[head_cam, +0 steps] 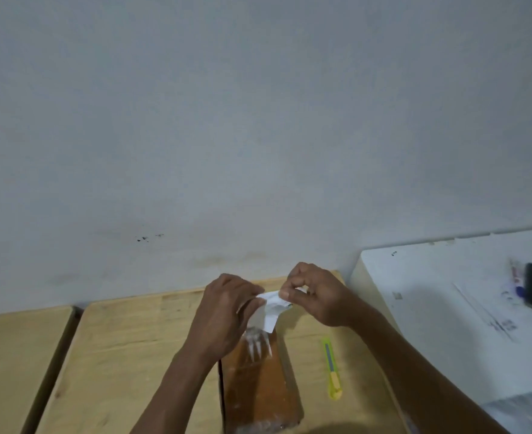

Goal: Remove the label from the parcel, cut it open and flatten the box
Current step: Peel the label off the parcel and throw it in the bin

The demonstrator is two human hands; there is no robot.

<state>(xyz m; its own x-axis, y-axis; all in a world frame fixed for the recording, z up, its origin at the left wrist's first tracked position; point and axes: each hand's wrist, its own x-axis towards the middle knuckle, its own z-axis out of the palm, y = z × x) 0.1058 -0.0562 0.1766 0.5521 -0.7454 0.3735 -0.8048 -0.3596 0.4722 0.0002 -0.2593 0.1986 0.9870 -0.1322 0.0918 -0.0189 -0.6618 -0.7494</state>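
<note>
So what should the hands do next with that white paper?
Probably set the label aside and reach for the yellow cutter. Both hands, left and right, hold it crumpled above the parcel, which looks uncut.

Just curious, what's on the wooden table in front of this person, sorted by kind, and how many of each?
Brown parcel: 1
White label, pinched in the left hand and right hand above the parcel: 1
Yellow utility knife, lying right of the parcel: 1
Total: 3
</note>
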